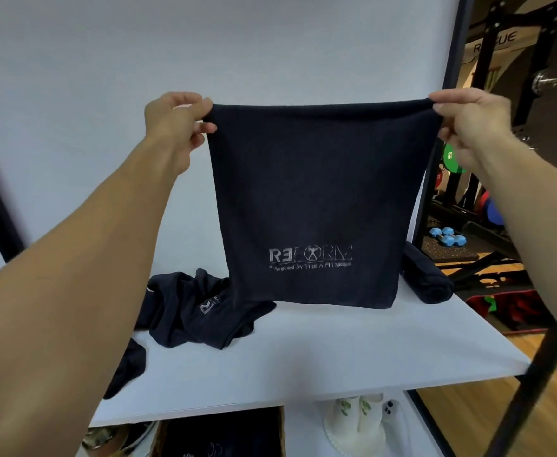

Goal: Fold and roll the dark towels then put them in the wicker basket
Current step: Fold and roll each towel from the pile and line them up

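Note:
A dark navy towel (313,199) with a pale "REFORM" logo hangs doubled over in the air above the white shelf (336,344). My left hand (176,123) pinches its top left corner and my right hand (468,123) pinches its top right corner, stretching the top edge flat. Its lower edge hangs just above the shelf. A crumpled dark towel (198,311) lies on the shelf at lower left. A rolled dark towel (425,278) rests behind the held one at right. The wicker basket (282,433) sits on the level below, its rim partly visible, with dark cloth inside.
Another dark cloth (127,367) lies partly under my left forearm. A white object (359,423) stands on the lower level beside the basket. A black frame post (534,374) borders the shelf on the right. Beyond it are gym racks and blue dumbbells (447,237).

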